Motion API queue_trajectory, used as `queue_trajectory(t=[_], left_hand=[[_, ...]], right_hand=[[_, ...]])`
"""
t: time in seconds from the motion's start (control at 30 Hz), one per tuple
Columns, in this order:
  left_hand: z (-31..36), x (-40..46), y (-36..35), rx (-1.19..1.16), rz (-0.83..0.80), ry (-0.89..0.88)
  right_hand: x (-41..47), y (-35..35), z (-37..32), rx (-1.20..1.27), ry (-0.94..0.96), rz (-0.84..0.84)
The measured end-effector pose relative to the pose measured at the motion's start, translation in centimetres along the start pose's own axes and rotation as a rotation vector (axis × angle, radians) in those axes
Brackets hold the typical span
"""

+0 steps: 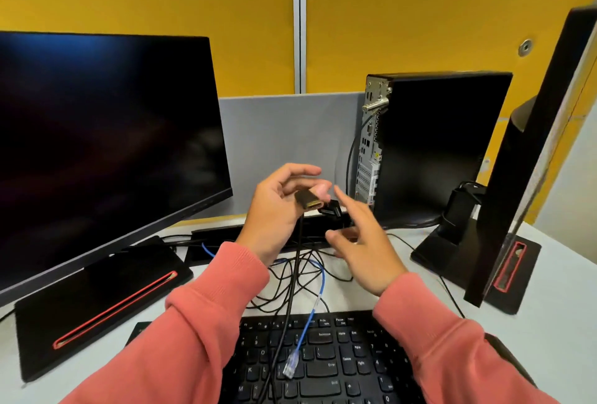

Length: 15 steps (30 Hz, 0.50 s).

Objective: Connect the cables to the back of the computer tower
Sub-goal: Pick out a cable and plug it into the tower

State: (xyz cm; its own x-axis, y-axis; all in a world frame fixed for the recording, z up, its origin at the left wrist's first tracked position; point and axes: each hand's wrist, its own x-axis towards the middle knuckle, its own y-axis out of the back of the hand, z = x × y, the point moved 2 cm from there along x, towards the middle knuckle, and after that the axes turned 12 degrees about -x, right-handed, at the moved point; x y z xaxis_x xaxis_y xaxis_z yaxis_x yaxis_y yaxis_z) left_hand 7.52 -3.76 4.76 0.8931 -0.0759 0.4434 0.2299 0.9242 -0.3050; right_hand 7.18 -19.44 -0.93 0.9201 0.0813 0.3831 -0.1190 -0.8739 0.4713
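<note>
Left hand (274, 209) pinches a blocky black plug (308, 199) with gold metal tip; right hand (361, 242), blurred, fingers spread loose, holds nothing. Beyond them stands the boxy black computer tower (433, 145), perforated steel back facing left.

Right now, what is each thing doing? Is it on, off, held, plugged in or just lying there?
Left monitor: screen dark.
Computer tower: upright, back ports facing left.
Black cable plug: held up in the left hand, not plugged in.
Right hand: open, holding nothing.
Blue cable: loose, its clear plug lying on the keyboard.
</note>
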Motion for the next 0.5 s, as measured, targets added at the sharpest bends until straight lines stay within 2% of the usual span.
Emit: queue_trajectory(t=[0.1,0.23,0.5], left_hand=[[1.1,0.0,-0.9,0.047,-0.08,-0.092],[2.5,0.1,-1.6,0.068,-0.124,-0.162],[2.6,0.2,-1.6,0.054,-0.169,-0.167]], right_hand=[[1.1,-0.9,0.1,-0.07,0.05,-0.004],[2.4,-0.8,0.4,-0.131,0.014,0.033],[2.9,-0.8,1.0,-0.189,0.017,0.058]])
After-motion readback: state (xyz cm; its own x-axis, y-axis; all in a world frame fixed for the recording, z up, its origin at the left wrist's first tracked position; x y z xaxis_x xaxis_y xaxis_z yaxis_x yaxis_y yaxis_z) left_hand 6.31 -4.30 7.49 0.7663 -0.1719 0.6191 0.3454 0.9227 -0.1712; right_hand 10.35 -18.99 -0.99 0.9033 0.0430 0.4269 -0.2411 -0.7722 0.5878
